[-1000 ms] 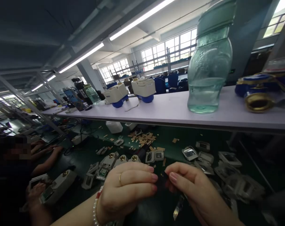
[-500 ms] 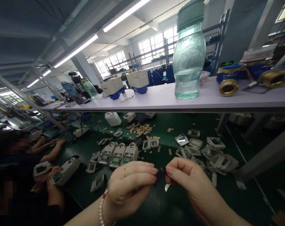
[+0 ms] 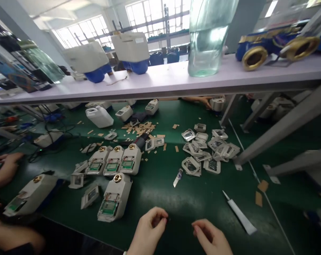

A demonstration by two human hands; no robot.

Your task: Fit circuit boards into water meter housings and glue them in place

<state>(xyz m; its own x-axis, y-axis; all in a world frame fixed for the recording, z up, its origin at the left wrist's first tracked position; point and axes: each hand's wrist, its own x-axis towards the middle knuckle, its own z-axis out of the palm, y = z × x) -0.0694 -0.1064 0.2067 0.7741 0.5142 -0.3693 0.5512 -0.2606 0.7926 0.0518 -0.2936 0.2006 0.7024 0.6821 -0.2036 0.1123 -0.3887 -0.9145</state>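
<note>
Left hand point(image 3: 153, 226) and right hand point(image 3: 209, 234) are looking half-curled, can't tell if they're holding anything, and careless reaching could be risking a nick from that blade point(image 3: 177, 178).

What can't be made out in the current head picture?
Head view: what the dark speck by the left hand is; too small.
Head view: whether the right hand holds anything; its curled fingers hide the palm.
Head view: the top of the bottle; cut off by the upper edge.
Head view: where the co-worker's far arm leads; hidden by the shelf.
</note>
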